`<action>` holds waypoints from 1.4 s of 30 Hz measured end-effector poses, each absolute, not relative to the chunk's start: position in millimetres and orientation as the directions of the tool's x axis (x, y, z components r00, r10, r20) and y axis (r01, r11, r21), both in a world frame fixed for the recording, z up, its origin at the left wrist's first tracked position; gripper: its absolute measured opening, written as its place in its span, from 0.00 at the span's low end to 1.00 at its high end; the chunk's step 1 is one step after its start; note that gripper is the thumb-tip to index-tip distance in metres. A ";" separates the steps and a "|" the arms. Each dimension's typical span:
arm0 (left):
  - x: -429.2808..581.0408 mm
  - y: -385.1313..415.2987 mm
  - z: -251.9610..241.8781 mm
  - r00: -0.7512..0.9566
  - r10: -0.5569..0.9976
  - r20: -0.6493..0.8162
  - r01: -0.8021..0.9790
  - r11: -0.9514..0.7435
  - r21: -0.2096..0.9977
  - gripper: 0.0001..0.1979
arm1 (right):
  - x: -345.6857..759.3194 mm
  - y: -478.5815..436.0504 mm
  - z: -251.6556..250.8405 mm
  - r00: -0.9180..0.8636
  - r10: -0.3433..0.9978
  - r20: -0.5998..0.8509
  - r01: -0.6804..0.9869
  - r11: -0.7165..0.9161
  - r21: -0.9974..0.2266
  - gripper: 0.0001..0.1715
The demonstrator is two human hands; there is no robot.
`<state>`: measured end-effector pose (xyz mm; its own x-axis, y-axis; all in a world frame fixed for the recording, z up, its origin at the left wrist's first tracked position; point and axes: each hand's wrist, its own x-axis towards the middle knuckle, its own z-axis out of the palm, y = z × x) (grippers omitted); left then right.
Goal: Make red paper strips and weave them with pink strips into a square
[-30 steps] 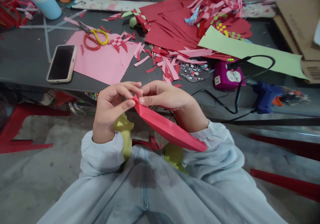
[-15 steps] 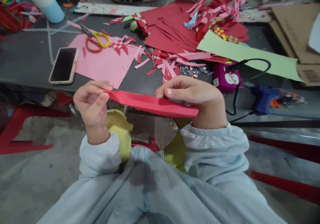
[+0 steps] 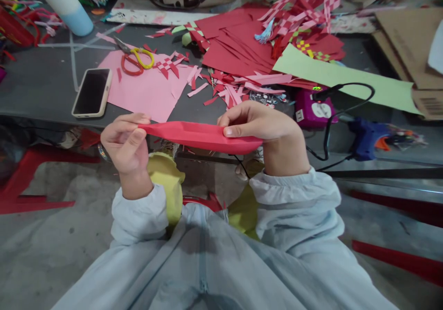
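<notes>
At upper left, scissors (image 3: 130,50) lie partly on a pink sheet (image 3: 148,93) beside a phone (image 3: 92,92); paper scraps (image 3: 232,93) clutter upper centre; a black cable (image 3: 373,92) loops from a purple box (image 3: 308,109) at right. A long, folded red paper (image 3: 194,137) spans mid-frame, the left hand (image 3: 126,144) pinching its tapered end, the right hand (image 3: 272,123) gripping toward the other.

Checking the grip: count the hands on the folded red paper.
2: the left hand pinches one end of the folded red paper; the right hand holds it nearer the other end.
</notes>
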<state>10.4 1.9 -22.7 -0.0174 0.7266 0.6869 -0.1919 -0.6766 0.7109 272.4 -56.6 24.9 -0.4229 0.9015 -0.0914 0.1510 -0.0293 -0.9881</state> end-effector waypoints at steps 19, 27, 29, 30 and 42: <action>15.3 -7.9 -16.3 0.094 0.806 0.585 -0.308 -0.535 0.787 0.05 | 255.6 -78.3 42.6 -0.178 0.971 0.159 0.651 0.238 -0.721 0.11; 29.5 -15.3 -10.0 0.065 0.762 0.645 -0.249 -0.613 0.749 0.07 | 204.3 -84.3 39.3 -0.184 0.899 0.397 0.727 0.396 -0.560 0.21; 30.7 -15.1 -10.2 0.053 0.754 0.655 -0.181 -0.638 0.749 0.13 | 203.2 -82.7 38.7 -0.186 0.899 0.396 0.720 0.399 -0.567 0.20; 30.8 -14.8 -10.7 0.050 0.752 0.657 -0.148 -0.645 0.749 0.15 | 203.3 -82.3 38.8 -0.189 0.900 0.393 0.717 0.400 -0.570 0.19; 29.8 -16.6 -12.5 0.094 0.761 0.642 -0.150 -0.627 0.765 0.12 | 201.5 -79.4 36.2 -0.241 0.883 0.402 0.706 0.444 -0.551 0.16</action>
